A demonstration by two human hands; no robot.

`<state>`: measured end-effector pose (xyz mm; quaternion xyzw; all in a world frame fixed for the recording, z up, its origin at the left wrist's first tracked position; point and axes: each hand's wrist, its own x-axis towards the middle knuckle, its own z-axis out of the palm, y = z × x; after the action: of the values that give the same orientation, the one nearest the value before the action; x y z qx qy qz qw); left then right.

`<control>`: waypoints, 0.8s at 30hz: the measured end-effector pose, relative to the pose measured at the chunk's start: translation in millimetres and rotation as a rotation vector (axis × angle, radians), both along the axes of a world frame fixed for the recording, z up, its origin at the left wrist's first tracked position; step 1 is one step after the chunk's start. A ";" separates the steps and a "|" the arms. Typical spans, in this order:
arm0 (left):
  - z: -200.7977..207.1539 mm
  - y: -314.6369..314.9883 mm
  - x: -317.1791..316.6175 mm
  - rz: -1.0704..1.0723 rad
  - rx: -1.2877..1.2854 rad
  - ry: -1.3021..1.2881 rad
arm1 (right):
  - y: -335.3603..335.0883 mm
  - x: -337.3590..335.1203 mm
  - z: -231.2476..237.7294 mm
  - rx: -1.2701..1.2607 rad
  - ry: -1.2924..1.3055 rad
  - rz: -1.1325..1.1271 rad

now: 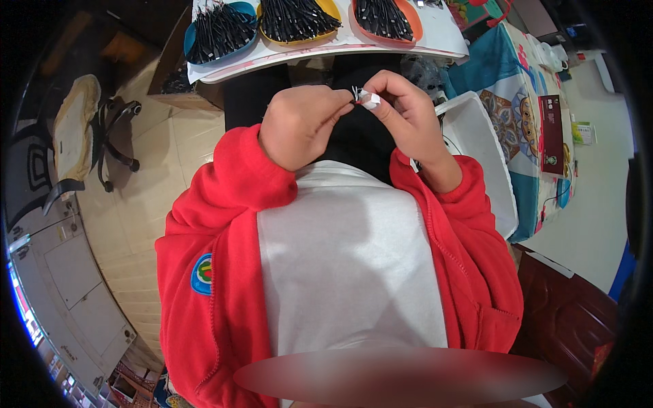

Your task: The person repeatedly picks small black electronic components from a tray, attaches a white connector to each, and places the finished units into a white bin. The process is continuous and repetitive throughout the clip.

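In front of my body, over my dark-trousered lap, both hands meet at the fingertips. My left hand [303,126] is closed in a pinch on thin wires [354,94], some pale and one reddish, whose short ends stick up between the hands. My right hand [410,117] is closed too, thumb and forefinger pressed together beside those wires. At its thumb tip sits a small white block-like piece [371,100]; whether it is a plug or a wrapping on the thumb I cannot tell. The fingers hide the rest of the wires.
Ahead stands a white-covered table [306,54] with a blue tray [188,51], a yellow tray [299,41] and an orange tray [416,34] of black cables. At right are a white bin [479,146] and a cloth-covered table [500,81]. An office chair [75,136] stands left.
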<state>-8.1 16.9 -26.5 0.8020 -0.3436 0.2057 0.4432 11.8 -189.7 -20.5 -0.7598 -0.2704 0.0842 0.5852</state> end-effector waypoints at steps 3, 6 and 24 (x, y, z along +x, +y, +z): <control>-1.3 5.1 1.6 -0.289 -0.395 0.619 | -0.8 0.8 2.6 0.198 -0.058 0.039; -1.5 9.9 3.5 -0.487 -0.557 0.860 | -1.8 -1.6 10.7 0.017 -0.284 0.058; -16.1 7.8 1.2 -0.703 -0.945 1.062 | -11.4 7.5 11.2 -0.106 -0.694 -0.061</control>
<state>-6.9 24.7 -42.5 0.3641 -0.1957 -0.2326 0.8804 19.3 -201.1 -9.3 -0.7801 -0.4258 -0.1828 0.4204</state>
